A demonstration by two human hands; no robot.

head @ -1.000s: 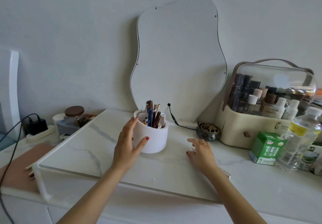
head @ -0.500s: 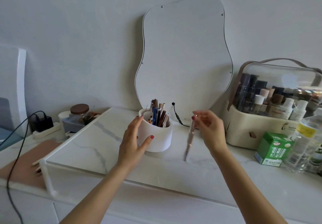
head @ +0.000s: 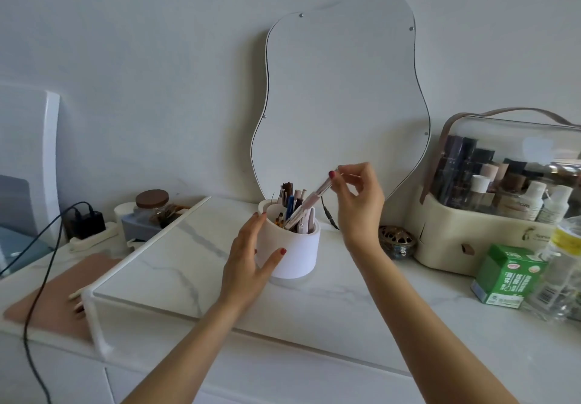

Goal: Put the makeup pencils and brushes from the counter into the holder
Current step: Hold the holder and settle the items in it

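Her left hand (head: 248, 256) cups the holder (head: 294, 246), fingers spread on its wall. Behind, the right hand (head: 358, 196) pinches a pencil (head: 309, 204), tip inside the crowded holder; it could snag and tip out.

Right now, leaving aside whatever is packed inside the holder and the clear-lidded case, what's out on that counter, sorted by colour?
White: 2, the round white holder and the cream cosmetics case
Green: 1, the green carton
Brown: 2, the brown-lidded glass jar and the bronze openwork dish
Pink: 1, the pale pink makeup pencil going into the holder
Clear: 1, the clear plastic bottle
Total: 7
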